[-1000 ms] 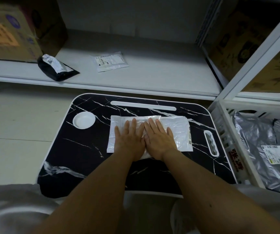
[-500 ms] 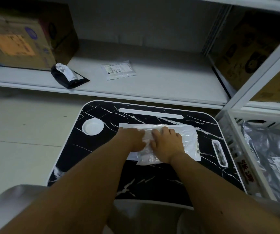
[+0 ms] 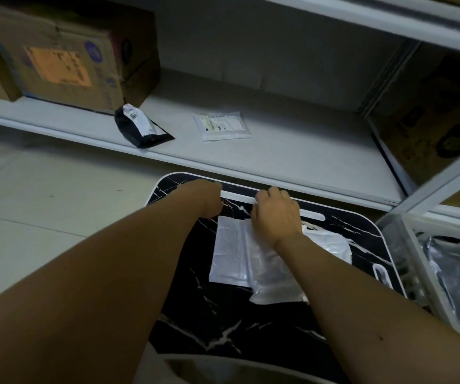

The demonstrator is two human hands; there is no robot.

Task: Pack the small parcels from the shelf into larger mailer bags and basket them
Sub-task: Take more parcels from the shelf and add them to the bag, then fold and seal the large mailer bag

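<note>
On the near part of the black marble-patterned lap counter (image 3: 217,322) lies the white plastic mailer bag (image 3: 234,256), flat, with a clear crinkled inner parcel (image 3: 276,281) sticking out at its near edge. A second ago both hands lay flat on this bag, pressing it; now they have moved up to its far edge. The right hand (image 3: 276,214) rests at the top of the bag with its fingers curled. It seems to have the bag's far edge or flap in its grip, but the fingertips are hidden, so I cannot tell for sure. The left hand (image 3: 206,198) is just beside it, over the counter's far left corner, also curled; whether it holds anything is not visible.

I judge that the flattening is finished and the sealing or lifting of the bag begins.

At the right stands the white plastic basket (image 3: 414,253) with grey mailer bags (image 3: 456,275) already inside.

Farther away, on the white metal shelf (image 3: 306,151), two small parcels wait: a black pouch with a white label (image 3: 140,127) at left and a flat clear packet (image 3: 223,126) in the middle. A brown cardboard box (image 3: 62,56) stands at far left.
</note>
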